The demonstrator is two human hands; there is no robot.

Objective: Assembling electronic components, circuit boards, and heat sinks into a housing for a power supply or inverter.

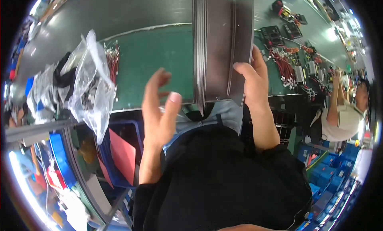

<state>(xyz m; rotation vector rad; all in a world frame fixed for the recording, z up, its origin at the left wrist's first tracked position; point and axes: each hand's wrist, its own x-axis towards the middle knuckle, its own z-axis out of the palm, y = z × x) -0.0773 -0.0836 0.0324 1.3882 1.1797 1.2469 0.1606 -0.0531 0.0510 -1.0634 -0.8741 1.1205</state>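
Holding a stack of dark sheets (pixel 221 47) upright at the bench edge with your right hand (pixel 251 77).

Your right hand pinches the rightmost sheet, thumb in front and fingers behind, peeling it away from the rest of the stack over the green mat (pixel 155 59). Your left hand (pixel 159 107) hangs just left of the stack, fingers spread and holding nothing. A clear plastic bag (pixel 89 83) of wired parts lies well to the left, and another person (pixel 343 115) sits at the far right.
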